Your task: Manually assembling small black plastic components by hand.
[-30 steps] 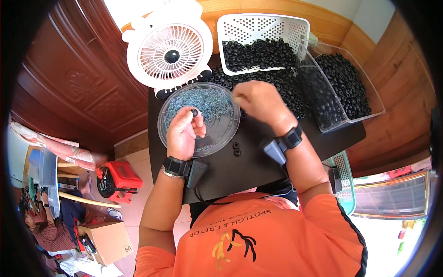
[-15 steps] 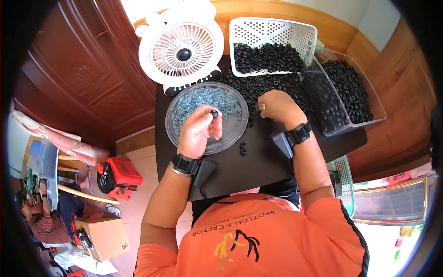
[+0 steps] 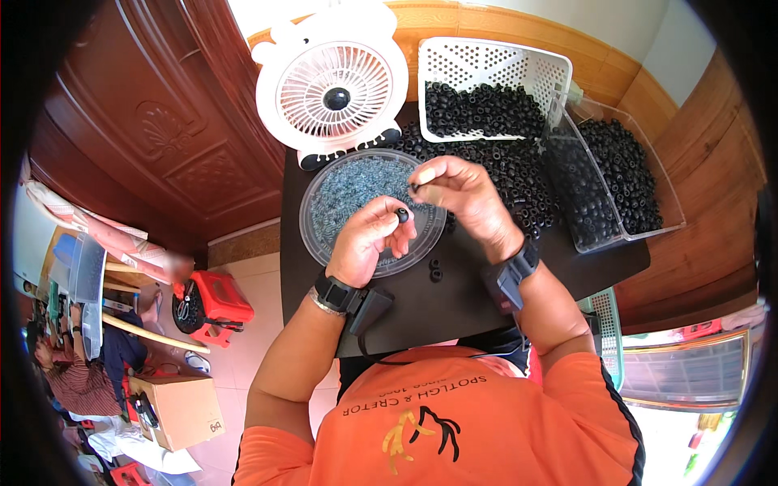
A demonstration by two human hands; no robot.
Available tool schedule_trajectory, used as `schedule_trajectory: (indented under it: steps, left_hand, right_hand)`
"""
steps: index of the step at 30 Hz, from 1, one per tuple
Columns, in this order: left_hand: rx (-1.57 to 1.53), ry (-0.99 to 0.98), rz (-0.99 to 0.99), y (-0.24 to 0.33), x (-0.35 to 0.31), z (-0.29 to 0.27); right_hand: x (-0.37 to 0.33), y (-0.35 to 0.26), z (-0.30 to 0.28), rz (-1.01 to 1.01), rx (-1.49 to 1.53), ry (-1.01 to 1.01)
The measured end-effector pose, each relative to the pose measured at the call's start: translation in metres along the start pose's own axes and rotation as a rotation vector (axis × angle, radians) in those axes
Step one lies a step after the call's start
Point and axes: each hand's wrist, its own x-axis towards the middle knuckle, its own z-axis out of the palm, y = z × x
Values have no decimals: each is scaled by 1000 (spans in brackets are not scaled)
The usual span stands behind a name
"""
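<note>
Between the thumb and fingers of my left hand point(image 3: 361, 245) is a small black ring-shaped part point(image 3: 402, 215), its hole showing. My right hand point(image 3: 472, 202) pinches another tiny dark piece point(image 3: 415, 187) just above and to the right of it, with a small gap between the two. Both hands are over the right side of a round clear tray point(image 3: 306, 225), which holds many small translucent bluish pieces point(image 3: 344, 185). A pair of loose black rings point(image 3: 436, 270) lies on the dark table just below the tray.
A white fan point(image 3: 336, 99) stands behind the tray. A white perforated basket point(image 3: 496, 50) and a clear plastic bin point(image 3: 679, 227) hold many black rings, with more heaped on the table point(image 3: 559, 267) between. A red stool point(image 3: 224, 301) and a cardboard box point(image 3: 182, 413) are at left, near another person.
My right hand has moved left and up from the heap of black rings to beside my left hand, now with a dark piece showing at its fingertips. My left hand still holds its ring.
</note>
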Motion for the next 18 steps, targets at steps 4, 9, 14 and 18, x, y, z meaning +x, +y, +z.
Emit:
schedule_trajectory:
  steps: [4,9,14,18]
  left_hand:
    - [-10,2,32,-2,1,-3]
    - [59,38,69,0,0,0]
    - [190,74,84,2,-2,2]
    - [181,112,80,0,-1,0]
  right_hand:
    - [-2,14,13,-151,89,-100]
    - [-3,13,14,-73,-30,-77]
    - [-5,8,11,-270,-346,-131]
    - [-6,-1,14,-383,-580,-141]
